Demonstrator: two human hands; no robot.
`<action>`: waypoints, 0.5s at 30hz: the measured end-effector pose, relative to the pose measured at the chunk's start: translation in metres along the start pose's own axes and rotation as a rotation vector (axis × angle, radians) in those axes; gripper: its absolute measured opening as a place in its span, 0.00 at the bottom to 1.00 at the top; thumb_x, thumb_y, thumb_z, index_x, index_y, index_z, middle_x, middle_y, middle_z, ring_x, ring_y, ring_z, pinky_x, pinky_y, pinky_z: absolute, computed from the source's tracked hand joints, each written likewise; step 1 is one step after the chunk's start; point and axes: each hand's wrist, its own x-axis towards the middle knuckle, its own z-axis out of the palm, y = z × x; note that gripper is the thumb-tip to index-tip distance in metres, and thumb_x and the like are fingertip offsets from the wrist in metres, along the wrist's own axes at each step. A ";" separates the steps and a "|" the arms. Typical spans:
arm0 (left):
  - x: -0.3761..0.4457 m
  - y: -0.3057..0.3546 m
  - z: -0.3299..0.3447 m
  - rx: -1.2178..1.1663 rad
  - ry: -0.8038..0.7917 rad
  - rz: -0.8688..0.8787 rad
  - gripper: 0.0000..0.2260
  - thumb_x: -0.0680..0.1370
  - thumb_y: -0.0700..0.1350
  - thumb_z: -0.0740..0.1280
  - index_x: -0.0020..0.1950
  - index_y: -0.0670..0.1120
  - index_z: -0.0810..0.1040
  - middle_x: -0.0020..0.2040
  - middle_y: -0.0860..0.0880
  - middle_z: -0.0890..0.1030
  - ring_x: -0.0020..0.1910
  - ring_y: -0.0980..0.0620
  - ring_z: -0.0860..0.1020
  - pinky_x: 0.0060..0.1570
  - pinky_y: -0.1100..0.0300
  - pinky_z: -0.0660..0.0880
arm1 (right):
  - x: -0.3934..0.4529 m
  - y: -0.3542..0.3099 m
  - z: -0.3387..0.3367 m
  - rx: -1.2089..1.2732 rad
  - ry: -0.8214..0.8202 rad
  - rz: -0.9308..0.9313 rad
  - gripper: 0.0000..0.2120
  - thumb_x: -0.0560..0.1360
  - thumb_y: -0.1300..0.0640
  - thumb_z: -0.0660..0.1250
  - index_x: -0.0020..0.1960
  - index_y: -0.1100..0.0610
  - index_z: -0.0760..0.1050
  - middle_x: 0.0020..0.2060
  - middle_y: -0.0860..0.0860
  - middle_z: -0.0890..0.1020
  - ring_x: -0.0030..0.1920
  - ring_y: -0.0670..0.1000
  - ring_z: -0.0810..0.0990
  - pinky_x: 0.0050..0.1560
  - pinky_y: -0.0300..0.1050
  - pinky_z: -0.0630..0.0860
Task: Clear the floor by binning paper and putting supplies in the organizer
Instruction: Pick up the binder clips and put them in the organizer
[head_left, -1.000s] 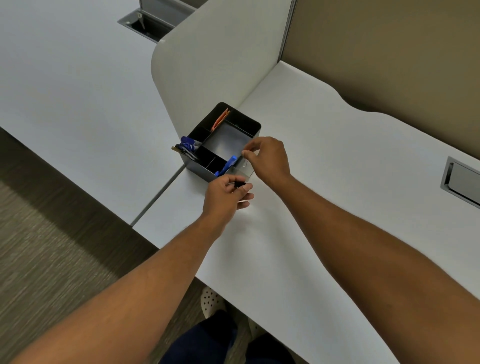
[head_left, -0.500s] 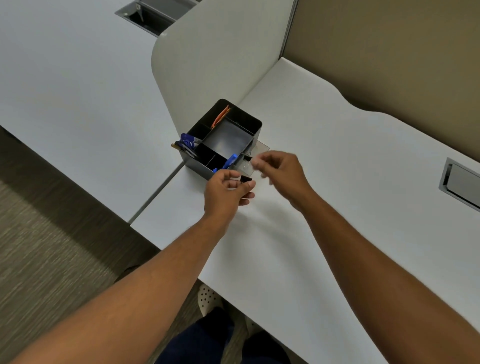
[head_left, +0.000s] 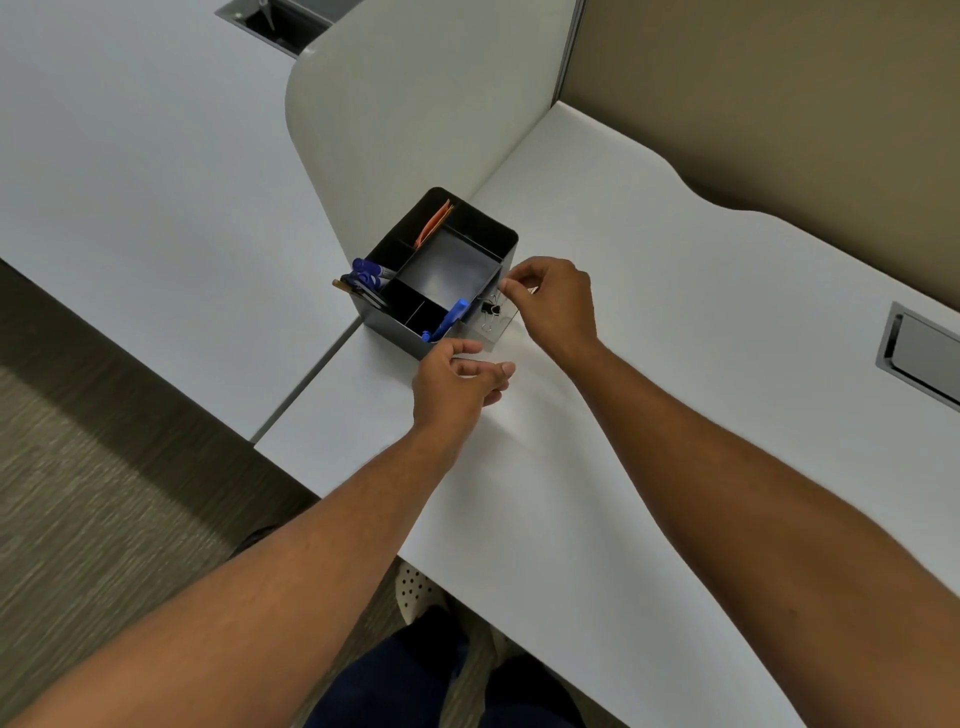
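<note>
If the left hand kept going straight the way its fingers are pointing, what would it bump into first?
The left hand points right, along the desk. Its way looks free at first; it would probably meet the right hand's wrist next, below the clear drawer with the binder clip. Depth is unclear.

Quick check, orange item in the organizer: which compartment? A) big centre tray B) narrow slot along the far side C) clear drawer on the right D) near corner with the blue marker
B: the orange item stands tilted in the narrow slot along the far side of the black organizer, apart from the bare centre tray and the blue marker in the near corner.
</note>
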 end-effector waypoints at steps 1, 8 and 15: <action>0.001 0.001 -0.001 0.011 -0.004 -0.006 0.22 0.74 0.42 0.79 0.65 0.43 0.76 0.51 0.41 0.87 0.48 0.45 0.88 0.54 0.45 0.85 | 0.003 0.001 0.004 -0.046 -0.012 -0.025 0.09 0.78 0.50 0.73 0.53 0.54 0.86 0.47 0.48 0.88 0.46 0.44 0.85 0.51 0.40 0.82; 0.008 0.006 -0.007 0.064 -0.045 -0.023 0.22 0.76 0.44 0.77 0.67 0.43 0.77 0.53 0.43 0.87 0.48 0.47 0.88 0.55 0.49 0.85 | 0.003 0.007 0.005 -0.106 -0.075 -0.132 0.12 0.79 0.45 0.70 0.53 0.51 0.88 0.48 0.47 0.89 0.49 0.45 0.85 0.55 0.44 0.81; 0.007 0.010 0.000 0.166 -0.013 0.074 0.16 0.79 0.44 0.74 0.65 0.42 0.79 0.53 0.43 0.86 0.46 0.49 0.87 0.52 0.50 0.86 | -0.039 0.023 0.002 0.435 0.219 0.405 0.10 0.79 0.53 0.73 0.57 0.57 0.84 0.52 0.52 0.87 0.46 0.48 0.86 0.50 0.45 0.86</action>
